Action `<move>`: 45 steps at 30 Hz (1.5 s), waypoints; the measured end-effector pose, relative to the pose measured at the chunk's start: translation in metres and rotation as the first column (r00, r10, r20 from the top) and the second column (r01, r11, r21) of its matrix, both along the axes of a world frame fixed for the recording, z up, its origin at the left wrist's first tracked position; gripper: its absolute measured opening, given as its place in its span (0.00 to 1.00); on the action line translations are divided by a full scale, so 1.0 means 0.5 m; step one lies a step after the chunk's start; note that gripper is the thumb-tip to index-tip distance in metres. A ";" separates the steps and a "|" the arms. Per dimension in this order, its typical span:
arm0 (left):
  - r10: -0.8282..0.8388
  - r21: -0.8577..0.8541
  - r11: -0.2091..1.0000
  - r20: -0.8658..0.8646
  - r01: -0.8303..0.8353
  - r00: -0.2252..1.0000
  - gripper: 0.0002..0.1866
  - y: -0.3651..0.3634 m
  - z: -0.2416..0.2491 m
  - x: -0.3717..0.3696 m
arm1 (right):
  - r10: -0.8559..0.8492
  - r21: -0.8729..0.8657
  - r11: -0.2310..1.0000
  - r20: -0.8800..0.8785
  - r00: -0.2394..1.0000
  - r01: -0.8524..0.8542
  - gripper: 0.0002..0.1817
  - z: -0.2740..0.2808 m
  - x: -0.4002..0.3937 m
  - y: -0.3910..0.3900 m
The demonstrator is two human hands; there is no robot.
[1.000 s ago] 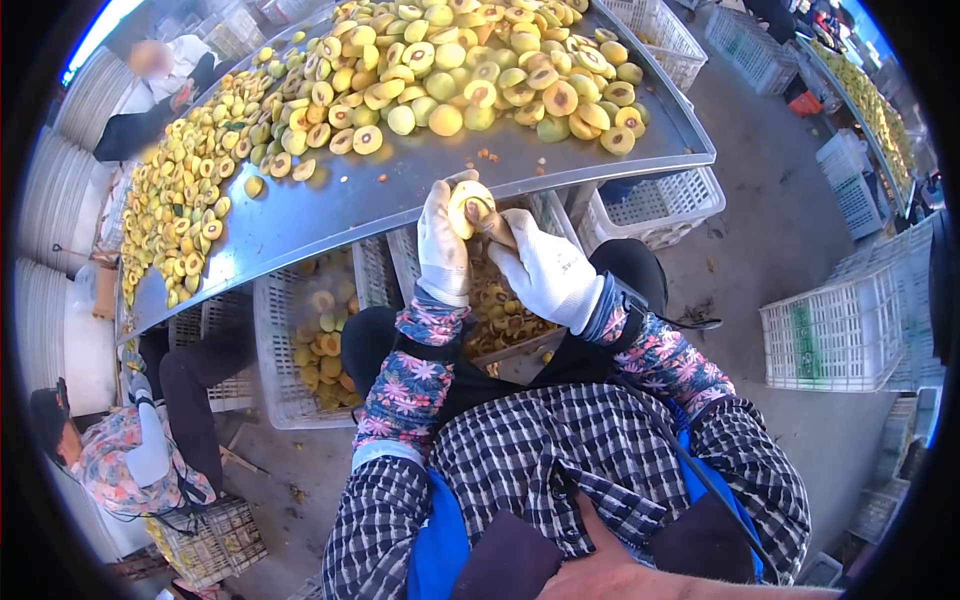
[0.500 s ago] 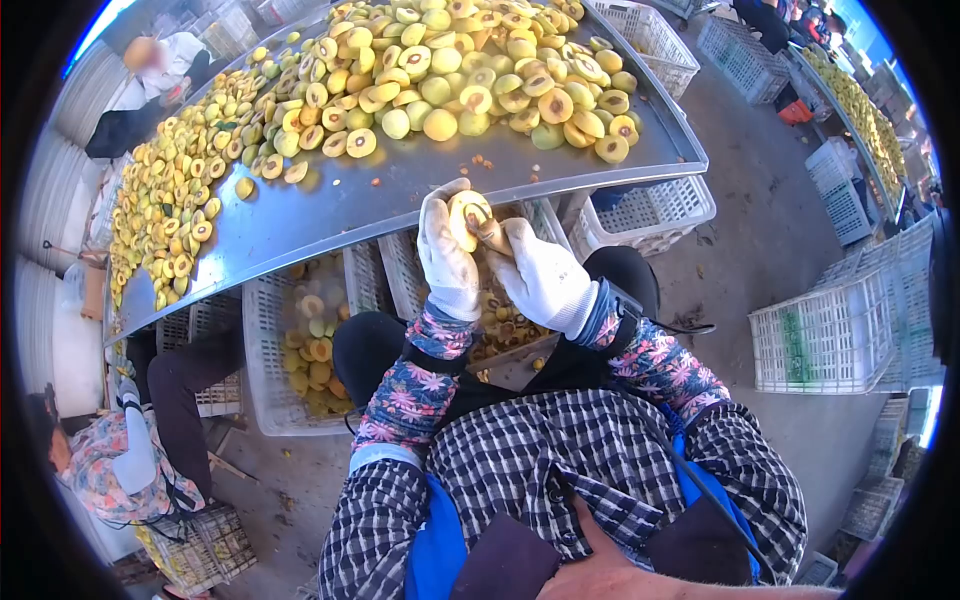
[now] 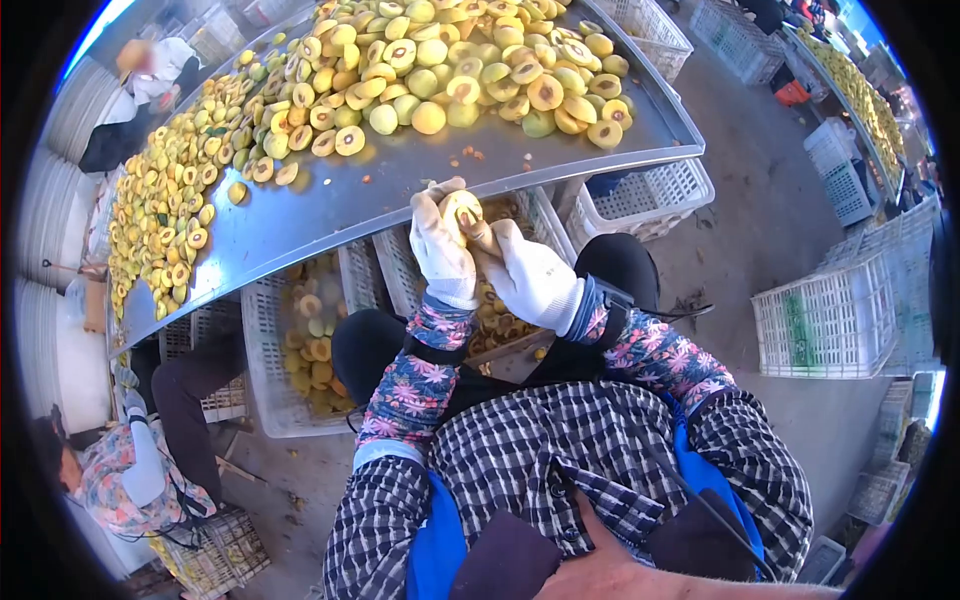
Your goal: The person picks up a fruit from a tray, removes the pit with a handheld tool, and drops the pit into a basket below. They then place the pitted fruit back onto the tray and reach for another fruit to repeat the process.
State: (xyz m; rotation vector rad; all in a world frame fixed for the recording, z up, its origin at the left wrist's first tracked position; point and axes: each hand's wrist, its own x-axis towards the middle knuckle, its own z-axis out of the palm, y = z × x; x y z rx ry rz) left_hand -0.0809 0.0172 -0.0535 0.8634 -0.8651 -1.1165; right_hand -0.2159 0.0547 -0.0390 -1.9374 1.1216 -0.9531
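Note:
A halved yellow fruit (image 3: 461, 212) is held by my gloved left hand (image 3: 441, 245), its cut face turned toward my right hand. My gloved right hand (image 3: 530, 275) grips a small brown-handled tool (image 3: 482, 237), whose tip meets the middle of the fruit half; the tip itself is too small to make out. Both hands are just past the near edge of a metal table (image 3: 370, 200). On that table lies a large heap of halved yellow fruit (image 3: 425, 85), with a few small brown bits near the edge.
Below the table are a white crate with fruit halves (image 3: 262, 370) and another white crate (image 3: 665, 205). Stacked crates (image 3: 825, 325) stand at the right. One person (image 3: 130, 470) sits at the lower left, another (image 3: 160, 65) at the upper left.
The whole view has shifted slightly. My hands remain together at the fruit half, with the fruit turned a little and my right hand slightly closer to my left.

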 end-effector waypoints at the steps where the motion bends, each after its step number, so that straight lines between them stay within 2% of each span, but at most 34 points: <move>1: 0.048 0.011 0.999 0.005 -0.048 0.999 0.34 -0.001 -0.003 -0.002 | 0.023 -0.104 0.994 -0.022 0.999 -0.026 0.18 -0.002 -0.003 -0.003; 2: 0.096 0.022 0.995 0.011 -0.096 0.995 0.33 -0.002 -0.005 -0.004 | 0.044 -0.207 0.977 -0.047 0.998 -0.052 0.18 -0.004 -0.006 -0.005; 3: 0.122 0.045 0.992 -0.049 -0.120 0.991 0.29 -0.001 0.006 -0.007 | 0.044 -0.157 0.986 -0.090 0.995 -0.058 0.18 -0.010 -0.010 -0.008; 4: 0.118 0.046 0.992 -0.047 -0.116 0.992 0.29 -0.006 0.003 -0.004 | 0.040 -0.156 0.986 -0.089 0.995 -0.054 0.18 -0.012 -0.014 -0.015; 7: -0.014 0.078 0.997 0.005 0.014 1.000 0.28 -0.007 -0.005 0.009 | 0.055 -0.121 0.990 -0.168 0.984 -0.076 0.19 -0.017 -0.020 -0.018; 9: -0.004 0.072 0.997 -0.020 0.005 1.000 0.30 -0.012 -0.015 0.001 | 0.048 0.045 0.998 -0.032 0.998 -0.046 0.18 -0.015 -0.012 -0.012; 12: -0.022 0.067 0.997 -0.023 0.024 0.999 0.34 -0.018 -0.013 -0.006 | -0.016 0.134 0.991 -0.001 1.000 0.016 0.17 -0.018 -0.006 -0.004; 14: -0.081 0.076 0.994 0.015 0.079 0.997 0.36 -0.019 0.000 -0.011 | -0.052 0.042 0.998 -0.045 0.998 0.054 0.15 -0.017 -0.019 -0.016; 15: -0.160 0.119 0.981 0.033 0.155 0.987 0.36 -0.023 0.004 -0.001 | -0.015 -0.046 0.999 -0.084 0.996 0.011 0.15 -0.016 -0.033 -0.020; 16: -0.150 0.112 0.983 0.020 0.147 0.988 0.36 -0.022 0.014 0.012 | 0.023 -0.131 0.991 -0.130 0.991 -0.040 0.15 -0.014 -0.047 -0.024; 17: -0.301 0.209 0.940 0.127 0.271 0.945 0.35 -0.016 0.027 0.027 | 0.034 -0.133 0.990 -0.146 0.989 -0.054 0.15 -0.007 -0.058 -0.027; 18: -0.449 0.316 0.872 0.214 0.374 0.867 0.34 -0.011 0.031 0.039 | 0.032 -0.183 0.980 -0.258 0.966 -0.082 0.16 0.004 -0.069 -0.030; 19: -0.502 0.368 0.826 0.132 0.428 0.855 0.30 -0.010 0.025 0.046 | 0.025 -0.230 0.966 -0.365 0.931 -0.116 0.16 0.011 -0.075 -0.032; 20: -0.491 0.360 0.831 0.118 0.424 0.863 0.30 -0.008 0.023 0.042 | 0.036 -0.228 0.965 -0.380 0.924 -0.132 0.16 0.010 -0.078 -0.031; 21: -0.398 0.338 0.846 -0.117 0.413 0.910 0.29 -0.007 0.023 0.037 | 0.000 -0.074 0.997 -0.116 0.993 -0.009 0.17 0.009 -0.080 -0.027; 22: -0.285 0.317 0.861 -0.345 0.397 0.894 0.27 -0.007 0.023 0.034 | -0.087 0.108 0.992 0.146 0.985 0.072 0.18 0.012 -0.080 -0.022; 23: -0.304 0.250 0.860 -0.449 0.444 0.840 0.25 -0.013 0.010 0.043 | -0.124 0.315 0.948 0.256 0.959 0.038 0.20 0.021 -0.084 -0.015; 24: -0.300 0.247 0.863 -0.452 0.441 0.840 0.25 -0.012 0.011 0.045 | -0.118 0.314 0.949 0.252 0.961 0.035 0.20 0.020 -0.082 -0.019; 25: -0.402 0.150 0.832 -0.501 0.534 0.767 0.24 -0.011 0.016 0.046 | -0.095 0.028 0.995 0.157 0.983 0.091 0.21 0.020 -0.075 -0.027; 26: -0.501 0.049 0.786 -0.535 0.616 0.681 0.23 -0.011 0.019 0.046 | -0.101 -0.263 0.958 0.060 0.993 0.114 0.22 0.020 -0.068 -0.037; 28: -0.535 -0.009 0.785 -0.513 0.619 0.671 0.25 -0.012 0.011 0.030 | -0.142 -0.279 0.949 0.041 0.989 0.148 0.23 0.047 -0.052 -0.053; 30: -0.619 -0.117 0.760 -0.430 0.639 0.657 0.25 0.000 0.011 0.015 | -0.186 -0.146 0.975 -0.145 0.972 0.165 0.22 0.056 -0.036 -0.068; 31: -0.522 -0.002 0.804 -0.480 0.594 0.705 0.30 -0.003 0.004 0.012 | -0.167 -0.048 0.985 -0.093 0.982 0.163 0.21 0.052 -0.032 -0.078; 32: -0.524 -0.003 0.804 -0.477 0.595 0.706 0.30 -0.008 -0.007 0.022 | -0.168 -0.050 0.985 -0.090 0.982 0.164 0.21 0.034 -0.039 -0.092; 34: -0.416 0.102 0.834 -0.528 0.542 0.741 0.31 -0.019 -0.023 0.059 | -0.341 -0.134 0.934 -0.062 0.938 0.331 0.19 -0.016 -0.065 -0.123; 35: -0.385 0.090 0.851 -0.563 0.518 0.731 0.30 -0.018 -0.018 0.066 | -0.265 -0.324 0.928 -0.225 0.938 0.185 0.18 -0.025 -0.093 -0.120; 36: -0.377 0.085 0.859 -0.563 0.506 0.735 0.30 -0.021 -0.015 0.073 | -0.243 -0.477 0.870 -0.194 0.951 0.125 0.16 -0.037 -0.099 -0.118; 38: -0.489 -0.122 0.821 -0.654 0.558 0.577 0.26 -0.015 -0.016 0.076 | -0.247 -0.224 0.949 -0.088 0.965 0.222 0.17 -0.001 -0.069 -0.071; 40: -0.449 -0.088 0.833 -0.685 0.547 0.574 0.24 -0.001 0.013 0.059 | -0.155 -0.156 0.979 -0.167 0.974 0.129 0.18 0.013 -0.051 -0.049; 43: -0.305 0.006 0.914 -0.652 0.406 0.694 0.20 -0.005 0.017 0.038 | -0.121 -0.274 0.959 -0.152 0.981 0.076 0.16 0.013 -0.033 -0.036; 45: -0.254 0.049 0.926 -0.653 0.374 0.713 0.22 -0.007 0.016 0.027 | -0.117 -0.281 0.958 -0.194 0.974 0.059 0.16 0.013 -0.025 -0.029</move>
